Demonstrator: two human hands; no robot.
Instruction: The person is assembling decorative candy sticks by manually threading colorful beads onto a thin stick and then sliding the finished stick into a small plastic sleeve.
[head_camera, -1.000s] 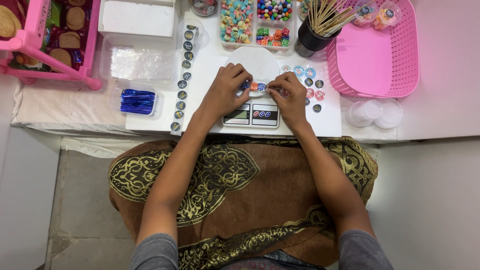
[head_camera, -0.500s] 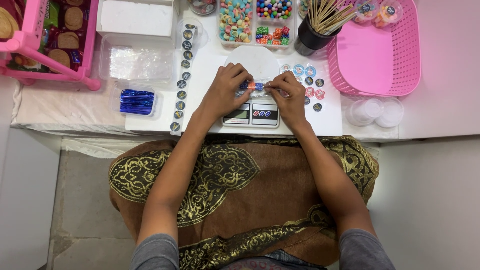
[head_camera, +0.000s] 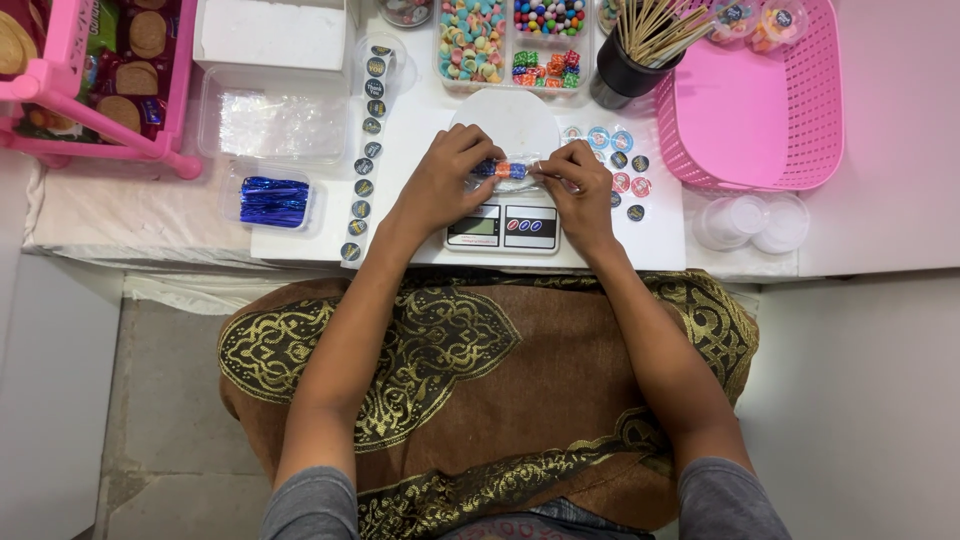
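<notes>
A person seated at a white work table holds a small clear packet of coloured sweets stretched between both hands, directly above the round white platform of a digital kitchen scale. The packet's long axis runs side to side, from one set of fingertips to the other, with blue, orange and pale sweets showing in the gap between them. The left hand pinches the packet's left end, fingers curled closed over it; the right hand grips the right end, thumb and forefingers clenched on the wrapping. Neither hand is nearer: the packet sits squarely between them, touching both, and just beyond the fingertips lies the scale's platform, with its display panel on the near side of the knuckles. Outward from the left fingers runs a strip of round dark stickers, and farther that way a clear tub of blue twist ties. Just beside the right fingers lie loose round stickers, with a pink basket well beyond them. Ahead of both hands stand a divided tray of mixed sweets and a dark cup of wooden sticks.
</notes>
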